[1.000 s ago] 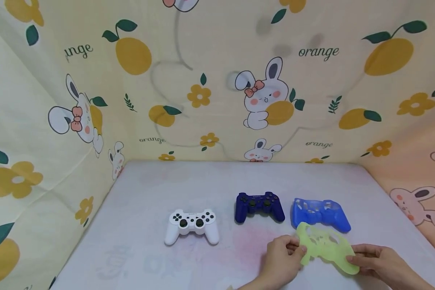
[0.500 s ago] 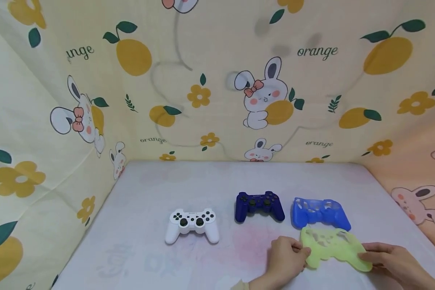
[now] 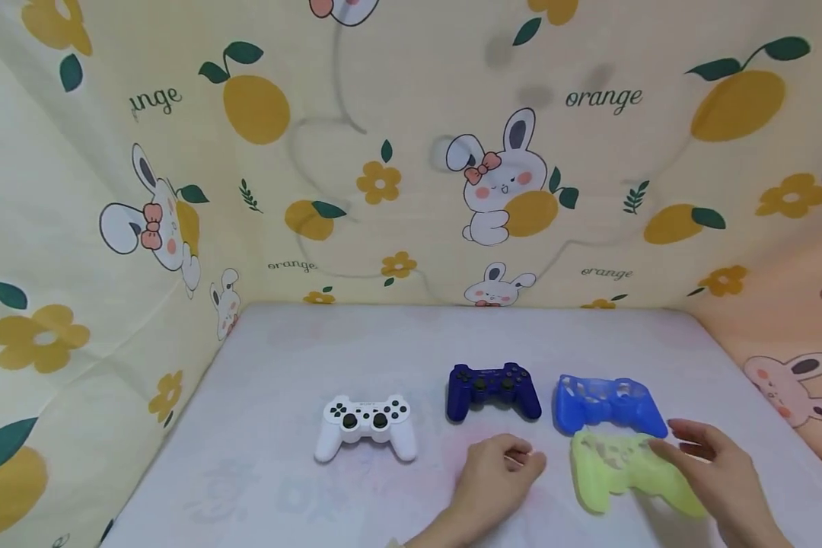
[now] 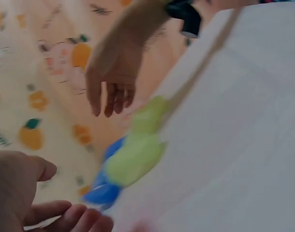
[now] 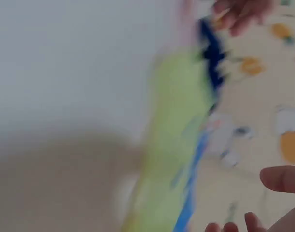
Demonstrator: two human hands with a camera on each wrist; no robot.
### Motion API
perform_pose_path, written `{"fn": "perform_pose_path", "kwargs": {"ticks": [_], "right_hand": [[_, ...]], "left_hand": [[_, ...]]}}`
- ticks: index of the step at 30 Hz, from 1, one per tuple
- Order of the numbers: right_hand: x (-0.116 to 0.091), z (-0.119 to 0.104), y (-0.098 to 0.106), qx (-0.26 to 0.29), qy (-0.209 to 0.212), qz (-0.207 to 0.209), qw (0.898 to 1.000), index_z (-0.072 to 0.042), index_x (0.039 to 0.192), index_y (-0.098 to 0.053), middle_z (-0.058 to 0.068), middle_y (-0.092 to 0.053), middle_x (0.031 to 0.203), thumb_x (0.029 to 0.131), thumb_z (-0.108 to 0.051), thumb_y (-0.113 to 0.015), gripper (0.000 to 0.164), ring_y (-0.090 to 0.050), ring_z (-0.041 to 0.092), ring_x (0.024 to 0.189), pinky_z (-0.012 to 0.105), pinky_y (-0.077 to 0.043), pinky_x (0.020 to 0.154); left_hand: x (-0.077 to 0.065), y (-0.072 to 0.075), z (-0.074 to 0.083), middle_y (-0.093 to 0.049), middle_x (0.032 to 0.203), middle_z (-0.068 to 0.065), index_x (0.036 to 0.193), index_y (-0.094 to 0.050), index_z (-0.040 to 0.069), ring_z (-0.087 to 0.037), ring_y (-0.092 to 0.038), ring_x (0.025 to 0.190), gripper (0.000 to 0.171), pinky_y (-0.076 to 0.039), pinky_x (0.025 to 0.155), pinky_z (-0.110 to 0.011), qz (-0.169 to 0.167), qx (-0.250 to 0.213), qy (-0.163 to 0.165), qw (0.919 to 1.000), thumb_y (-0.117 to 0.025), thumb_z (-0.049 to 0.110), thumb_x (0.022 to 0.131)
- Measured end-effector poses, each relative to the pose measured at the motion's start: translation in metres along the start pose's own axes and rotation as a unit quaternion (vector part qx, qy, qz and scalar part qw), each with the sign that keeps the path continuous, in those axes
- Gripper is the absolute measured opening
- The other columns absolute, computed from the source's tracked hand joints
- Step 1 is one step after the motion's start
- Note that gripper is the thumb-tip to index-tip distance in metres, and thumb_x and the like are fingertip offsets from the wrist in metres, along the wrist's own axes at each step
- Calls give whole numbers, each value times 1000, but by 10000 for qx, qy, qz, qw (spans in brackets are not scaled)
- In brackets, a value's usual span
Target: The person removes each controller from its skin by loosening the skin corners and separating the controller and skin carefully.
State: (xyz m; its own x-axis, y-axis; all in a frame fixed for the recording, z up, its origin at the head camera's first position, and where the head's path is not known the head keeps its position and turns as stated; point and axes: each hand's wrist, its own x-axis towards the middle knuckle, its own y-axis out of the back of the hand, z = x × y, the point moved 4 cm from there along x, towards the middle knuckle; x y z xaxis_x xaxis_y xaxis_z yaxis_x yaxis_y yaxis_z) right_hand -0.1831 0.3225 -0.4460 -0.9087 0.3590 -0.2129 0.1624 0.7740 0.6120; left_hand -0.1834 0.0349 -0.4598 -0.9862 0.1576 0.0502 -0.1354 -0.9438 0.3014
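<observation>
A yellow-green silicone controller cover (image 3: 626, 476) lies on the table in front of a blue silicone controller cover (image 3: 610, 407). My right hand (image 3: 722, 472) is raised over the right end of the yellow-green cover, fingers apart and holding nothing; the left wrist view shows a gap between that hand and the cover. Left of the covers, my left hand (image 3: 496, 479) hovers with loosely bent fingers and nothing in them. Beyond it sits a dark blue game controller (image 3: 493, 388). A white game controller (image 3: 366, 426) rests farther left.
The pale table (image 3: 301, 350) carries both controllers and both covers. Fabric printed with rabbits and oranges (image 3: 411, 152) hangs along the back and both sides of the table.
Both hands have let go of the yellow-green cover, which now lies flat below the blue one. The left hand has moved left; the right hand has lifted.
</observation>
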Motion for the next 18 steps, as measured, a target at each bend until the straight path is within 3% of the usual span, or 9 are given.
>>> {"fn": "perform_pose_path", "kwargs": {"ticks": [3, 4, 6, 8, 10, 14, 18], "right_hand": [[-21, -36, -28, 1066, 583, -152, 9925, 2, 136, -50, 5, -65, 114, 89, -32, -75, 62, -59, 5, 94, 20, -50, 73], [-28, -48, -42, 1481, 686, -307, 9861, 2, 133, -53, 1, -67, 110, 89, -27, -76, 58, -60, 2, 90, 21, -51, 76], [-41, -73, -70, 2153, 815, -719, 9705, 2, 130, -57, -3, -68, 107, 89, -20, -76, 50, -63, 6, 93, 23, -51, 80], [-51, -94, -98, 2722, 815, -1072, 9528, 3, 127, -59, 1, -69, 110, 87, -14, -76, 46, -65, 11, 98, 25, -51, 84], [-58, -112, -123, 3114, 824, -1376, 9367, 6, 127, -59, 9, -68, 115, 86, -8, -76, 47, -65, 17, 102, 28, -51, 87], [-63, -133, -161, 3461, 879, -1843, 9157, 8, 125, -60, 18, -66, 118, 83, -1, -76, 46, -65, 26, 105, 31, -51, 87], [-61, -140, -186, 3330, 1088, -2151, 9116, 8, 124, -62, 21, -65, 119, 83, -1, -77, 44, -64, 28, 106, 30, -52, 85]], "left_hand": [[-3, 35, 1, -66, 91, 8, 103, -73, 9, -6, -62, 83, 25, -52, 75, -25, 309, -102, -581, 9978, -76, 28, 87], [-5, 47, 1, -68, 96, 4, 107, -72, 7, -9, -63, 88, 28, -53, 78, -28, 453, -64, -766, 9960, -76, 27, 87], [-9, 73, 0, -69, 105, -1, 112, -71, 6, -16, -64, 96, 34, -53, 83, -32, 798, 88, -1084, 9909, -78, 26, 85], [-13, 98, -5, -68, 112, -4, 116, -69, 6, -20, -63, 103, 39, -51, 88, -34, 1108, 148, -1233, 9860, -81, 24, 83], [-16, 122, -13, -69, 114, -4, 117, -69, 6, -23, -63, 107, 42, -50, 91, -34, 1348, 64, -1216, 9834, -83, 20, 80], [-19, 167, -32, -68, 116, -6, 118, -70, 8, -25, -62, 110, 45, -47, 94, -32, 1595, -349, -981, 9817, -86, 9, 76], [-22, 208, -48, -68, 118, -7, 118, -70, 5, -23, -62, 112, 48, -44, 95, -26, 1869, -231, -864, 9783, -87, 5, 73]]}}
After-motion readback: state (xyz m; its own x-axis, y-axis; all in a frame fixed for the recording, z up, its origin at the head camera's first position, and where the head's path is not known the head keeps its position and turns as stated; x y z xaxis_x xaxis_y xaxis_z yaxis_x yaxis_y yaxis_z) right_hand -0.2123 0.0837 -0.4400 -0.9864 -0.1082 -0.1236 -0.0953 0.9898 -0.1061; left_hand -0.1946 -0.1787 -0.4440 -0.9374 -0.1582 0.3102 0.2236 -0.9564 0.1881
